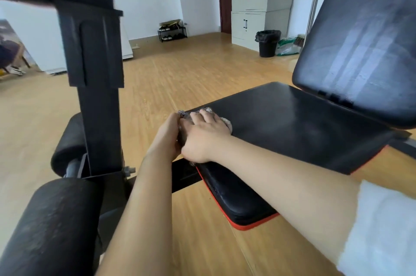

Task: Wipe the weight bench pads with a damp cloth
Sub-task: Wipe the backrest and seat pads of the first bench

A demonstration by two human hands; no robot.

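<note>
The black seat pad with red trim lies flat in the middle of the view. The tilted black back pad rises at the right, with pale streaks on it. A grey-white cloth lies on the pad's left front edge, mostly hidden. My right hand presses flat on top of the cloth. My left hand grips the pad's edge beside it, touching the cloth and the right hand. Whether the left fingers hold cloth or only the pad edge is unclear.
A black steel upright and two foam rollers stand close at the left. Wood floor surrounds the bench. A black bin, grey cabinets and a low shoe rack line the far wall.
</note>
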